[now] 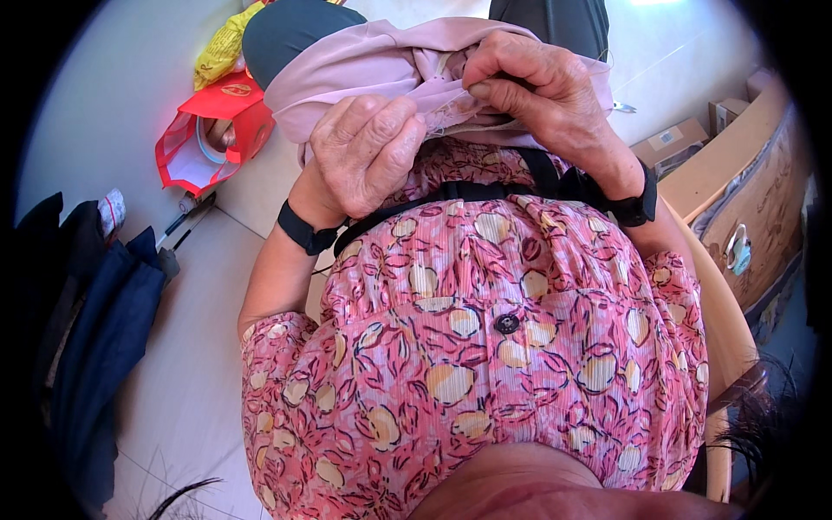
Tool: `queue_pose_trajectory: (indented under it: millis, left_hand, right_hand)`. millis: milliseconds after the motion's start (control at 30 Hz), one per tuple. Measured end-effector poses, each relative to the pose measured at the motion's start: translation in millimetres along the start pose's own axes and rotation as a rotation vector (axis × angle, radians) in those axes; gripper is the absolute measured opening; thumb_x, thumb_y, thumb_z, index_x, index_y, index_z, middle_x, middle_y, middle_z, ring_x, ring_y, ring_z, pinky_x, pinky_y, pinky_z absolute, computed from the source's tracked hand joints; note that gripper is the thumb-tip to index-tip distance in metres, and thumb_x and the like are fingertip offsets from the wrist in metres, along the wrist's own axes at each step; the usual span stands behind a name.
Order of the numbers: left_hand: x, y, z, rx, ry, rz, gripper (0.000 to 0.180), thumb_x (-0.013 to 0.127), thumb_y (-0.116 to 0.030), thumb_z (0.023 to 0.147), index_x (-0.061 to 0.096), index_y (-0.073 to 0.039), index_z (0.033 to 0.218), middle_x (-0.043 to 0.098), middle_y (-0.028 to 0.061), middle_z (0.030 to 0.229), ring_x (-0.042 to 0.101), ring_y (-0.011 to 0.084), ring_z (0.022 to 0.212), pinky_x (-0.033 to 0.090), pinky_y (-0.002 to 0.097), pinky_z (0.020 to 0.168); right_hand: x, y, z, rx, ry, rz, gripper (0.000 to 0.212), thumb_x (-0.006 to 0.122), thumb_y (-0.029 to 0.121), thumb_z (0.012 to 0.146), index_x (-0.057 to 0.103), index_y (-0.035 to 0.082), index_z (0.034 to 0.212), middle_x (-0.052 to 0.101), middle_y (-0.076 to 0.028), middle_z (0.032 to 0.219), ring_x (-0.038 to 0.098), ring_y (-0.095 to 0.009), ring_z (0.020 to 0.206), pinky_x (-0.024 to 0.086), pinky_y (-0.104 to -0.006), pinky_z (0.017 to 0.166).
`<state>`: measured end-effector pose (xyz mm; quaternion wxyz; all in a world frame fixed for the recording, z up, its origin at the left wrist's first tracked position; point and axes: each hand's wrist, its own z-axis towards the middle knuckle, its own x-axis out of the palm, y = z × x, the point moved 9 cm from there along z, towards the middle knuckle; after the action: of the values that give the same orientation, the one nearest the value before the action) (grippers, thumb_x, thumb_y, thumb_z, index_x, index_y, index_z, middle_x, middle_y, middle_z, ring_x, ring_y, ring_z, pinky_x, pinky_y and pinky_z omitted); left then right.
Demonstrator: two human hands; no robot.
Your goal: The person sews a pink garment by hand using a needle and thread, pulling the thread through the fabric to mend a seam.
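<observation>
A mauve-pink cloth [364,56] lies bunched across my lap, over dark trousers. My left hand [368,152] is closed at the near edge of the cloth, its fingers curled round the gathered fabric. To its right, my right hand [546,95] pinches thumb and forefinger together just above the cloth. What sits in that pinch is too small to make out. Between the two hands runs a frayed, whitish strip of the fabric [455,111] with loose threads. Both wrists wear black bands.
On the floor at the left stand a red paper bag [230,100] and a yellow plastic bag [227,48]. Dark folded umbrellas or cloths [108,321] hang at the left edge. Cardboard boxes [672,143] are at the right, near a pointed metal tool [624,107] beside my right wrist.
</observation>
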<state>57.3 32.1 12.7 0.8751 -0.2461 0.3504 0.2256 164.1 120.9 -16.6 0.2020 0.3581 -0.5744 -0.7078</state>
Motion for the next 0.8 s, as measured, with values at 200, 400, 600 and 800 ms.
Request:
queue_pose_trajectory:
  millis: [200, 400, 600, 800]
  left_hand:
    - [-1.3, 0.6, -0.7, -0.002, 0.003, -0.01, 0.031, 0.063, -0.003, 0.062, 0.059, 0.004, 0.093, 0.059, 0.0159, 0.091, 0.056, 0.0249, 0.069, 0.049, 0.0342, 0.055]
    - [-2.3, 0.4, -0.2, -0.01, 0.022, -0.003, 0.032, 0.063, -0.003, 0.062, 0.059, 0.004, 0.094, 0.059, 0.016, 0.092, 0.056, 0.025, 0.07, 0.049, 0.0345, 0.056]
    - [-3.3, -0.3, 0.7, -0.011, 0.021, 0.001, 0.033, 0.063, -0.003, 0.063, 0.059, 0.004, 0.094, 0.059, 0.0155, 0.091, 0.056, 0.0249, 0.07, 0.049, 0.0347, 0.056]
    - [-2.6, -0.7, 2.6, -0.012, 0.037, -0.009, 0.033, 0.062, -0.003, 0.062, 0.058, 0.004, 0.094, 0.059, 0.0151, 0.091, 0.056, 0.025, 0.07, 0.049, 0.0348, 0.056]
  right_hand:
    - [1.9, 3.3, 1.8, -0.039, 0.011, -0.024, 0.004, 0.06, 0.003, 0.083, 0.057, 0.002, 0.086, 0.053, -0.004, 0.079, 0.052, -0.016, 0.075, 0.042, -0.0259, 0.069]
    - [2.5, 5.7, 3.2, -0.046, 0.004, -0.035, 0.004, 0.059, 0.002, 0.082, 0.057, 0.002, 0.086, 0.052, -0.005, 0.078, 0.052, -0.017, 0.075, 0.042, -0.0266, 0.069]
    - [2.1, -1.4, -0.8, -0.047, -0.032, -0.033, 0.003, 0.059, 0.002, 0.083, 0.057, 0.001, 0.086, 0.052, -0.005, 0.078, 0.052, -0.018, 0.074, 0.042, -0.0271, 0.068]
    - [2.8, -3.7, -1.9, -0.022, -0.023, -0.018, 0.003, 0.059, 0.003, 0.083, 0.057, 0.001, 0.085, 0.052, -0.005, 0.078, 0.052, -0.017, 0.072, 0.042, -0.0268, 0.067]
